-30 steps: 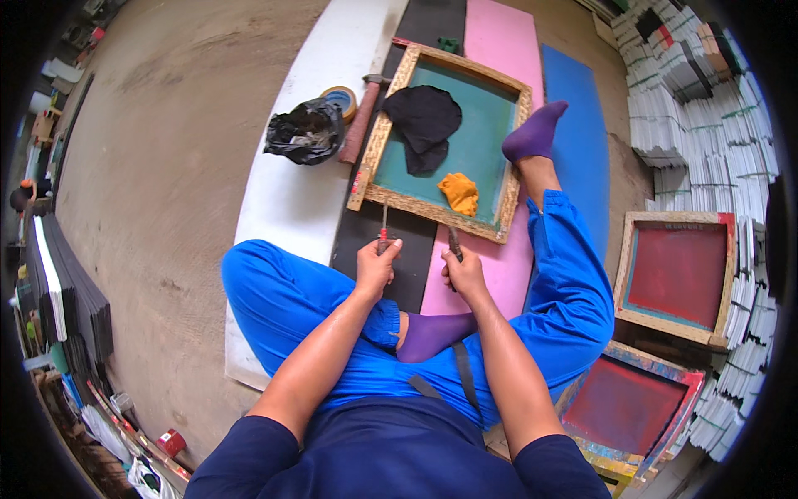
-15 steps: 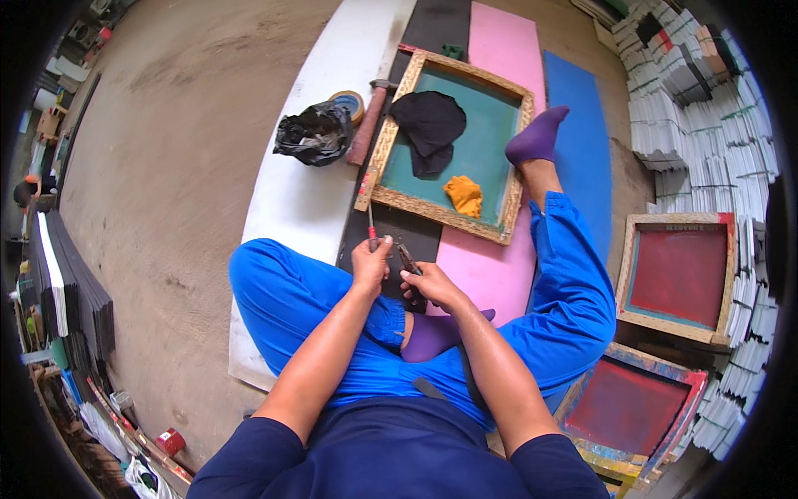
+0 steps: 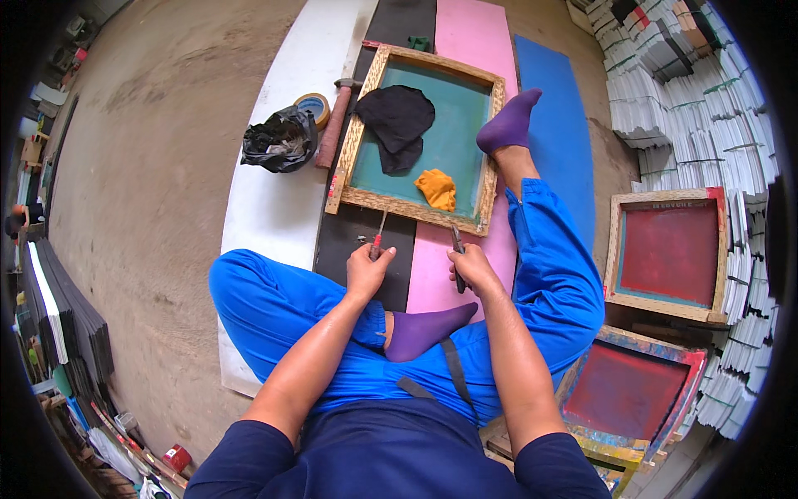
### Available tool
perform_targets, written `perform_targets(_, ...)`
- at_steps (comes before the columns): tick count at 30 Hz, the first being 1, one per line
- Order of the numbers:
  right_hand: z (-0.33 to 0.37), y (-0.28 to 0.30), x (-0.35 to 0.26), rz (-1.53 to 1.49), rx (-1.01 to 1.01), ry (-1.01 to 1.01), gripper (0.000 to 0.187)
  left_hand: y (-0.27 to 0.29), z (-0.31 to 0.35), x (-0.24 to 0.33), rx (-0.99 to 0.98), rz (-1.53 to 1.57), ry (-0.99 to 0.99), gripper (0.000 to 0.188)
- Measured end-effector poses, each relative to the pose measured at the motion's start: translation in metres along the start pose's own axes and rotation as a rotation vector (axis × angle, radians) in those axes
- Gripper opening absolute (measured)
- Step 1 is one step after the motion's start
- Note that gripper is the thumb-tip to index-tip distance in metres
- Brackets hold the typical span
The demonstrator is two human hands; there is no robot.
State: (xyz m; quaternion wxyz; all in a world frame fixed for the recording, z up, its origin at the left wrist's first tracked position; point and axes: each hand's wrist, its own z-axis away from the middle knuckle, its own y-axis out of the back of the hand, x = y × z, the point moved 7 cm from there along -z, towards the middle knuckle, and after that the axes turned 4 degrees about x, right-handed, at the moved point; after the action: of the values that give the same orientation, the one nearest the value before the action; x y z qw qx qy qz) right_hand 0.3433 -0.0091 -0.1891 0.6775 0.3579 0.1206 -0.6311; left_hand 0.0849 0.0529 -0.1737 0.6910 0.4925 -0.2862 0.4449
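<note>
Wooden screen frame (image 3: 420,133), upper centre. A red-handled screwdriver (image 3: 378,241) is gripped by the left hand (image 3: 368,270), dark pliers (image 3: 457,249) by the right hand (image 3: 472,268), fingers closed; tips are best kept low against the frame's near edge.

Red-handled screwdriver (image 3: 378,239), dark pliers (image 3: 457,249), tips at wooden screen frame (image 3: 413,210)

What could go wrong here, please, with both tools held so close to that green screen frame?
The left hand points a red-handled tool at the wooden frame; a slip could carry the tip into the green mesh. The right hand holds a dark tool near the leg in the blue trouser, so a slip might jab it. The orange cloth by that edge could snag.
</note>
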Motion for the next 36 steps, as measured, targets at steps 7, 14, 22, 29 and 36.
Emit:
perform_targets(7, -0.001, 0.008, -0.013, 0.033, -0.026, -0.019, 0.030, -0.007, 0.001, -0.001, -0.041, -0.046, -0.029, 0.036)
perform_targets(14, -0.005, 0.009, -0.023, 0.028, -0.046, -0.073, 0.029, -0.006, 0.000, -0.003, -0.023, -0.032, -0.024, 0.037)
perform_targets(22, -0.008, 0.011, -0.026, 0.157, 0.005, -0.035, 0.031, -0.013, -0.004, -0.001, -0.036, -0.010, -0.048, 0.036)
perform_targets(29, -0.008, 0.005, -0.019, 0.348, 0.262, 0.065, 0.035, -0.017, -0.008, 0.002, -0.048, 0.035, -0.017, 0.036)
perform_targets(36, -0.014, -0.006, -0.001, 0.226, 0.308, 0.097, 0.031, -0.021, -0.014, -0.006, -0.064, 0.056, 0.022, 0.035)
